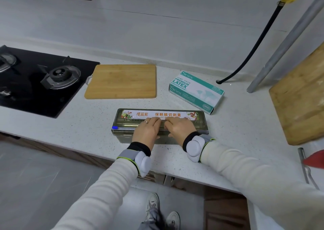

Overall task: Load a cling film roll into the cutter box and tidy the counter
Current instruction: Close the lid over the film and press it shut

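Observation:
The translucent grey cutter box [126, 124] lies lengthwise on the white counter [87, 124] near its front edge, lid down, with a printed label along its back and a blue slider [114, 127] at its left end. My left hand [147, 130] and my right hand [180, 128] lie side by side on top of the lid at its middle, fingers laid flat and pressing down. The cling film roll is hidden inside; I cannot make it out through the lid.
A bamboo cutting board [121, 81] lies behind the box to the left, a box of latex gloves [196, 91] to the back right. A gas hob [40, 80] is at far left, a large wooden board [301, 98] and a red item [315, 159] at right.

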A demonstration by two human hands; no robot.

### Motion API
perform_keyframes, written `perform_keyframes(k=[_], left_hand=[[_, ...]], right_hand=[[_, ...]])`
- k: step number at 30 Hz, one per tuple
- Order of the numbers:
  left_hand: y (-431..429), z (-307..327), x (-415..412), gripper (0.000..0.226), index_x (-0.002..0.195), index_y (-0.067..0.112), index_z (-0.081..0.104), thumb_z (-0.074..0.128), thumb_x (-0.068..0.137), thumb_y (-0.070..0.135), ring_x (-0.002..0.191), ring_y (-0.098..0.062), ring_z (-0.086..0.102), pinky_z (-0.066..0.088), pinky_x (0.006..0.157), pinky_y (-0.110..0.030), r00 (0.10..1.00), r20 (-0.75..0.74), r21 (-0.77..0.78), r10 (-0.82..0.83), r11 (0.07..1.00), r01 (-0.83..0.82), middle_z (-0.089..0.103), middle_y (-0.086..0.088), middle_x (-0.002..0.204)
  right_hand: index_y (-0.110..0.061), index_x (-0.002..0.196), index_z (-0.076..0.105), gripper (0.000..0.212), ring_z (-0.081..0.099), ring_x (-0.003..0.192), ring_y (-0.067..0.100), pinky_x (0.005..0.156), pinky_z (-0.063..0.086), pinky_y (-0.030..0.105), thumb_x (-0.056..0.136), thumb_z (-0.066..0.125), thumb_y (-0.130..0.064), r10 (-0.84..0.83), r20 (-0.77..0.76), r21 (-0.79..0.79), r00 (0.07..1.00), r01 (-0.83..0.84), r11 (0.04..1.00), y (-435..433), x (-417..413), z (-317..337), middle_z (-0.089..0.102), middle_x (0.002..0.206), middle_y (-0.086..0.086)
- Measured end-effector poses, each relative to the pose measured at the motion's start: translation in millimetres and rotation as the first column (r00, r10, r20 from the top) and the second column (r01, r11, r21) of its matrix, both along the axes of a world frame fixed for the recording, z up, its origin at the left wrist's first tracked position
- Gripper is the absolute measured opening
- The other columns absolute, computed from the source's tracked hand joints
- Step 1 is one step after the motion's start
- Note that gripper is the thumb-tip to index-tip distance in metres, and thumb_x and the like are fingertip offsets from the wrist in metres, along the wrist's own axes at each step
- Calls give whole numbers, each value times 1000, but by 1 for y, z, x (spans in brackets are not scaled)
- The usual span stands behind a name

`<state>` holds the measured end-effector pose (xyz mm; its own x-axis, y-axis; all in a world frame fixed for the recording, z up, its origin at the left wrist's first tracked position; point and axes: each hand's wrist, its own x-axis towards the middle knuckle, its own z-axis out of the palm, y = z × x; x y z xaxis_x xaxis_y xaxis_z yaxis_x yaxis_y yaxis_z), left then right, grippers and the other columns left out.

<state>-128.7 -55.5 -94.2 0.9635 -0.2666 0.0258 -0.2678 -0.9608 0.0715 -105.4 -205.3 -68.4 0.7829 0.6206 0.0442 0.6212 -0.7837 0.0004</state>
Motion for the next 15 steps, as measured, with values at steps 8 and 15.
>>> perform_keyframes(k=[8, 15], left_hand=[[-10, -5, 8, 60, 134, 9, 48, 70, 80, 23, 124, -21, 50, 47, 93, -29, 999, 2, -17, 43, 999, -43, 50, -4, 138], [-14, -4, 11, 58, 124, 6, 59, 79, 71, 18, 111, -22, 60, 54, 79, -29, 999, 30, -49, 33, 998, -31, 60, -6, 127]], right_hand=[[-8, 63, 67, 45, 63, 48, 22, 38, 48, 25, 29, 95, -16, 35, 48, -12, 998, -35, 999, -10, 2, 2, 71, 71, 6], [-5, 66, 68, 38, 66, 55, 26, 39, 52, 28, 36, 92, -5, 18, 92, 18, 996, -20, 1000, -15, 9, -5, 73, 83, 13]])
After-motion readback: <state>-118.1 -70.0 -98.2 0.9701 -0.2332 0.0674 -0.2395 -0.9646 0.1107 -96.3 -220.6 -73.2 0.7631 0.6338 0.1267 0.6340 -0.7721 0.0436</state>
